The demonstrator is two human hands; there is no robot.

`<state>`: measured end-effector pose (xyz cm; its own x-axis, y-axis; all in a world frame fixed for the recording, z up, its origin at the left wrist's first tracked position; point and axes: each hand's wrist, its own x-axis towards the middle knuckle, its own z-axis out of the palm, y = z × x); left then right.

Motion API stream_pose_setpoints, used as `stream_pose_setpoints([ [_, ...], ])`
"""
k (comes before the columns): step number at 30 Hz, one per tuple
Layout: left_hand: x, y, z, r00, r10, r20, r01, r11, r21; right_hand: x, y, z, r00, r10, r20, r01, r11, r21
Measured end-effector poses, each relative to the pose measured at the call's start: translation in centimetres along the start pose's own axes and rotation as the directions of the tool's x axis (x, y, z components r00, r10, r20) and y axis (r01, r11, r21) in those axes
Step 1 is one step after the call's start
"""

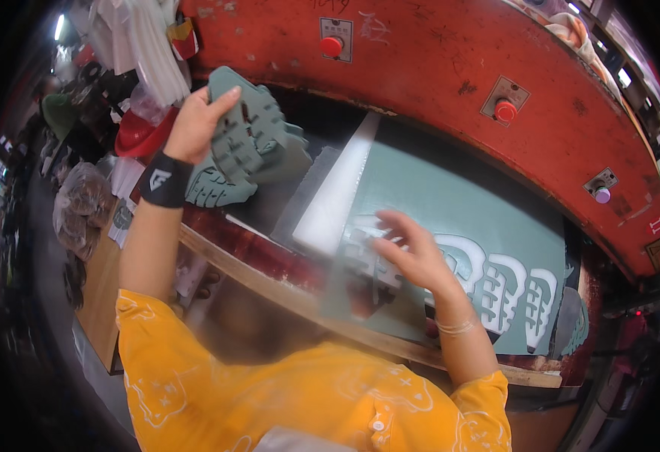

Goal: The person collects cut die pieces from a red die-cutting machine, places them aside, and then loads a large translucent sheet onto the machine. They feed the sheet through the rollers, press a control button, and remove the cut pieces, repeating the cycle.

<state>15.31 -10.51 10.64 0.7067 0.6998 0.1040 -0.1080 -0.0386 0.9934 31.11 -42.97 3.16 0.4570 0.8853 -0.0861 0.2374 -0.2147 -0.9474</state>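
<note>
My left hand (196, 126) is raised at the left, thumb and fingers closed on a bundle of green sole-shaped cut pieces (248, 134) with notched edges. More green cut pieces (219, 190) show just below that bundle; whether they touch it I cannot tell. On the machine bed lies a wide green sheet (458, 188) with a row of sole-shaped holes along its near side, white showing through them. Above the sheet's near left part hovers my right hand (418, 255), blurred, its thumb and fingers apart and no held thing visible. Any contact with the sheet is unclear.
A red machine beam (428, 60) with push buttons spans the far side. A white board (337, 197) sticks out left of the sheet. The wooden bed edge (269, 282) runs along my front. At the left stand a red basin (143, 135) and filled plastic bags (82, 203).
</note>
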Motion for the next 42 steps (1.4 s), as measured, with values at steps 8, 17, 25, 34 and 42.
stream_pose_setpoints([
  [8,8.2,-9.8,-4.2,0.899,0.432,-0.065,-0.133,0.413,0.901,-8.0,5.3,-7.2,0.891,0.152,-0.427,-0.112,0.987,0.117],
  [17,-15.3,-12.7,7.5,0.995,-0.098,-0.002,0.095,0.961,0.261,-25.6,7.4,-15.9,0.776,0.085,-0.625,-0.593,0.436,-0.677],
  [25,-22.1,-15.3,15.8,0.997,-0.074,0.030,0.049,0.864,0.501,-30.4,11.1,-19.5,0.897,-0.074,-0.436,-0.393,0.319,-0.863],
  [34,-21.4,-8.8,11.5,0.991,-0.120,0.053,0.119,0.993,0.020,-33.8,4.7,-21.4,0.941,-0.141,-0.309,-0.188,0.541,-0.820],
  [42,-25.0,-7.8,10.8,0.999,-0.038,0.010,0.017,0.656,0.754,-37.4,9.4,-25.8,0.586,0.361,-0.726,-0.531,0.847,-0.007],
])
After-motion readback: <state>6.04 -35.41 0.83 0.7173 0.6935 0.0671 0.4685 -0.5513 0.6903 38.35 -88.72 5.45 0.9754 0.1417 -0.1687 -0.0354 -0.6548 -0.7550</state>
